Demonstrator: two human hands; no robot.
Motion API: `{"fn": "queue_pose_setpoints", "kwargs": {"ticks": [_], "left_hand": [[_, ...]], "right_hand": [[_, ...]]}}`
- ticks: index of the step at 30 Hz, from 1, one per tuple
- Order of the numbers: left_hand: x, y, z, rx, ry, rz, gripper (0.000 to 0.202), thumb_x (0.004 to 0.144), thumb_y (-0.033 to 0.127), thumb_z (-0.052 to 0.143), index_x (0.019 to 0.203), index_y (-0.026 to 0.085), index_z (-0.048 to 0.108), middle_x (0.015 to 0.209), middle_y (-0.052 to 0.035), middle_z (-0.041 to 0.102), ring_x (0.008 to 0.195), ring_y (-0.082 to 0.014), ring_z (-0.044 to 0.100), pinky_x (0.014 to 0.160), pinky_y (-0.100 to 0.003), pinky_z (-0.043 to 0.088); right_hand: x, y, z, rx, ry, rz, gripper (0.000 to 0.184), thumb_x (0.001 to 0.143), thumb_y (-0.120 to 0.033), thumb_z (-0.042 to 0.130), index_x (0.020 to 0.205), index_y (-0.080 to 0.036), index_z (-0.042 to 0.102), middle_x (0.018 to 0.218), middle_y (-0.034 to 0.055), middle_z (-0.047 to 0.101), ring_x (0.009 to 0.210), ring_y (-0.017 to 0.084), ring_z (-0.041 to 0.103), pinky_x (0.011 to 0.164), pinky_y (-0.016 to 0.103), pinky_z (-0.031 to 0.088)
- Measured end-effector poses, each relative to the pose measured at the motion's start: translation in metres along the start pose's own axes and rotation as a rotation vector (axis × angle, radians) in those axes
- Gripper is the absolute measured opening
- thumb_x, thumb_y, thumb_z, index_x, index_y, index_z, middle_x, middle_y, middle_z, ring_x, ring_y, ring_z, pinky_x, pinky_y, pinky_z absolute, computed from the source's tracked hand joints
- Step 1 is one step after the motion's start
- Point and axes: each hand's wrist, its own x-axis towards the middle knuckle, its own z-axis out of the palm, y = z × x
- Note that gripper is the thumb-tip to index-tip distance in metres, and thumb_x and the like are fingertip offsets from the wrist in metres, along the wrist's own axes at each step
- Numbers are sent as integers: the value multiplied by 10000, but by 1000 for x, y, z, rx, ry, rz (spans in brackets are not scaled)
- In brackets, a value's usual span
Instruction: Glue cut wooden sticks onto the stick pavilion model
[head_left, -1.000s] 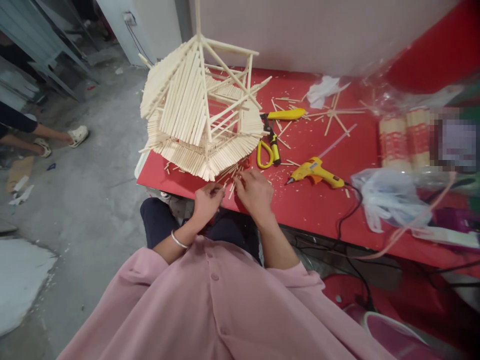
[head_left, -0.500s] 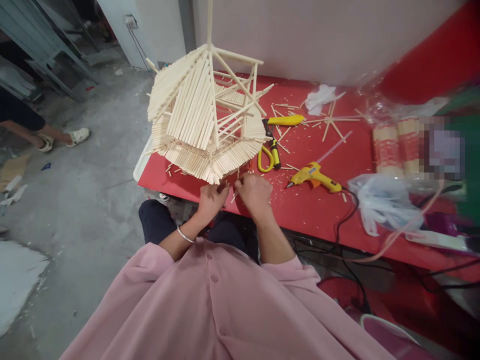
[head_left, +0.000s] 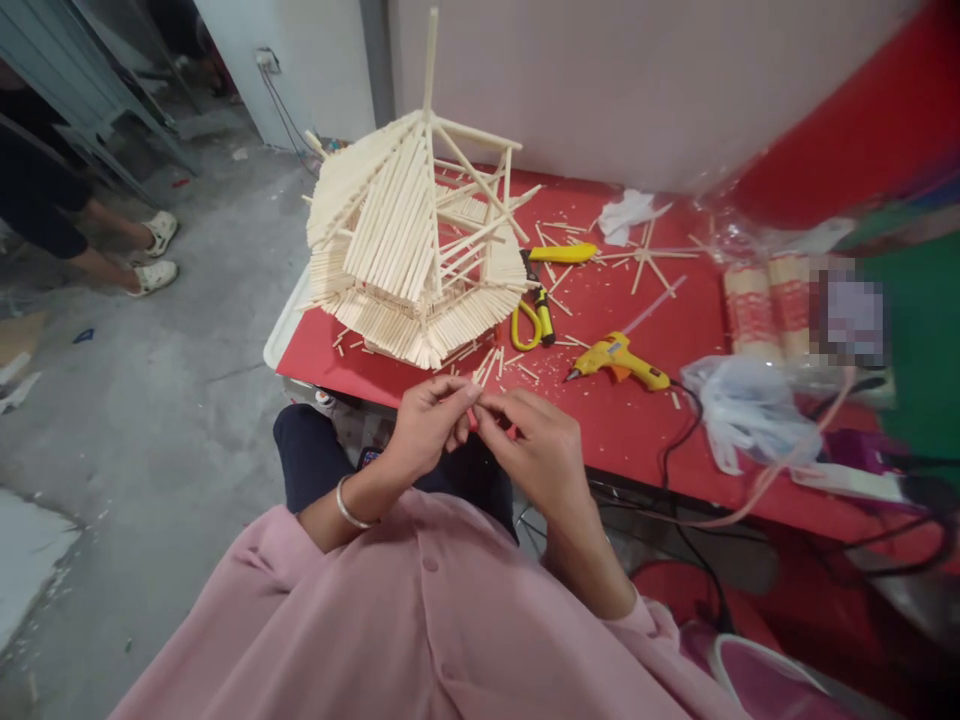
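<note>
My left hand point(head_left: 429, 428) and my right hand point(head_left: 534, 438) meet at the fingertips just off the front edge of the red table point(head_left: 637, 440). Both are closed in a pinch. Bits of red show between the fingers; what they grip is mostly hidden. Right behind my hands lie loose short wooden sticks point(head_left: 491, 366). Beyond stands a pavilion model of pale wooden sticks point(head_left: 390, 230), its roof partly covered and open-framed on the right. Yellow-handled pliers point(head_left: 541, 312) lie beside it. To the right rests a yellow glue gun point(head_left: 622, 360), nozzle pointing left.
A star of joined sticks point(head_left: 646, 256), crumpled white tissue point(head_left: 625, 215) and wrapped stick bundles point(head_left: 754, 310) lie farther back. A plastic bag point(head_left: 750, 410) and cables point(head_left: 667, 460) are on the right. Another person's feet point(head_left: 156, 275) are on the floor at left.
Both hands have drawn back from under the model's front edge towards my body and come together at the fingertips. The sticks behind them show more clearly. My view has shifted slightly.
</note>
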Motion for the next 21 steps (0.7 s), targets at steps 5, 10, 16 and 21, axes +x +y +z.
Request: {"fn": "queue_pose_setpoints", "kwargs": {"ticks": [5, 10, 16, 21], "left_hand": [[-20, 34, -4, 50, -2, 73, 385, 763, 532, 783, 803, 167, 667, 429, 64, 532, 323, -51, 408, 341, -174, 277], [-25, 62, -4, -8, 53, -18, 395, 661, 504, 830, 693, 167, 627, 433, 72, 490, 313, -40, 379, 316, -175, 203], [-28, 72, -5, 5, 68, -11, 359, 669, 469, 811, 678, 168, 616, 459, 63, 511, 310, -42, 410, 312, -182, 195], [-15, 85, -8, -102, 38, 39, 377, 722, 403, 760, 552, 175, 511, 431, 72, 416, 304, -21, 339, 315, -183, 161]], "right_hand": [[27, -15, -15, 54, 124, -233, 404, 890, -302, 708, 1284, -240, 643, 966, 49, 712, 759, 143, 644, 631, 263, 513], [52, -23, -14, 113, 128, -371, 426, 861, -325, 736, 1275, -267, 658, 955, 51, 680, 838, 184, 648, 699, 332, 542], [64, -29, -12, 104, 172, -457, 359, 865, -303, 730, 1216, -254, 678, 905, 33, 659, 807, 164, 615, 696, 310, 508], [89, -27, -9, -55, 256, -521, 318, 906, -339, 676, 1192, -203, 703, 892, 63, 657, 829, 182, 604, 719, 315, 494]]}}
